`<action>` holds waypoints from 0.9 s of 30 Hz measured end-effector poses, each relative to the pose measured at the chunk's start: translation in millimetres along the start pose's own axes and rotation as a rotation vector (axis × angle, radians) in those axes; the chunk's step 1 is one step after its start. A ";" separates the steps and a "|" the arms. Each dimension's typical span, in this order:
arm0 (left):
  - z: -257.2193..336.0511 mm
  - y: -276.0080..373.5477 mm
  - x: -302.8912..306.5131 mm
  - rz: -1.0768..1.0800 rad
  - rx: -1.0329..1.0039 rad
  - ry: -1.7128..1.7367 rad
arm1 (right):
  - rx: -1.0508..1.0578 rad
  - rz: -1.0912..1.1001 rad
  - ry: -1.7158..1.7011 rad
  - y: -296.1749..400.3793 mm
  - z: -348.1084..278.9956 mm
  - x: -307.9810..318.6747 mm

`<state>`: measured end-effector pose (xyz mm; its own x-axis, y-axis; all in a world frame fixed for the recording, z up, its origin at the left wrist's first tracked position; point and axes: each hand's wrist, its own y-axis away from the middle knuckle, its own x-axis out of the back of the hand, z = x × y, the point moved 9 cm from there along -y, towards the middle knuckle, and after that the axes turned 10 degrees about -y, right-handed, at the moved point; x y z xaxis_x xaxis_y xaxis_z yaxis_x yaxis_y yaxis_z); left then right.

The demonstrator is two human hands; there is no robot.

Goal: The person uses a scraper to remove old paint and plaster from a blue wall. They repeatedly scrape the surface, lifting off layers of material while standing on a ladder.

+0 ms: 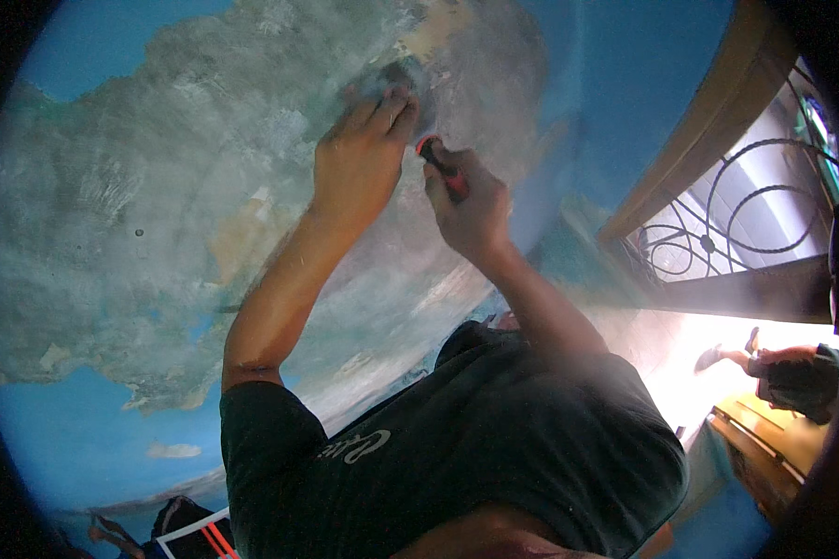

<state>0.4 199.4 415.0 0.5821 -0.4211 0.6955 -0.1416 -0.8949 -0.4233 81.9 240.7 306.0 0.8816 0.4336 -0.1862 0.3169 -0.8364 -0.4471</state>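
Note:
My right hand (470, 202) grips the red and black handle of a hand tool (450, 173) against a patchy wall (182, 175). The tool's working end is blurred, so its exact kind is unclear. My left hand (363, 154) lies up and to the left of the handle, fingers bent toward the wall. A dark blur (395, 73) sits at those fingertips, and I cannot tell whether they hold or press something. Grey plaster is bare over much of the wall, with blue paint (84, 426) around its ragged edges and tan patches within.
On the right, a wooden frame (685, 140) surrounds a curled metal grille (730, 202). Beyond a bright floor, another person's legs (741, 358) show near a yellow wooden piece of furniture (755, 426). Dark items with a white and orange edge (217, 536) lie at lower left.

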 end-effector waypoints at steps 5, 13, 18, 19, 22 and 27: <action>-1.5 10.4 -9.3 0.038 -0.055 -0.056 | 0.045 -0.009 -0.016 9.1 8.2 -11.1; -33.9 -76.2 21.5 0.071 0.015 -0.100 | 0.170 0.129 -0.064 -66.8 -47.2 6.3; -42.0 -25.7 71.8 0.403 -0.023 -0.019 | 0.207 -0.007 0.019 -35.6 -84.7 -5.7; -49.5 -14.3 82.0 0.425 0.006 -0.010 | 0.263 -0.021 0.010 -34.5 -99.2 -12.8; -70.0 -5.0 100.2 0.334 0.072 -0.154 | 0.406 -0.085 0.004 -37.6 -137.5 -32.5; -85.7 -11.0 102.9 0.383 0.059 -0.191 | 0.257 -0.080 0.026 -56.6 -140.3 -44.2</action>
<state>-6.8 153.2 541.1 0.6354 -0.6809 0.3641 -0.3333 -0.6672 -0.6661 74.0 221.8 462.3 0.8669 0.4838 -0.1206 0.2900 -0.6860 -0.6673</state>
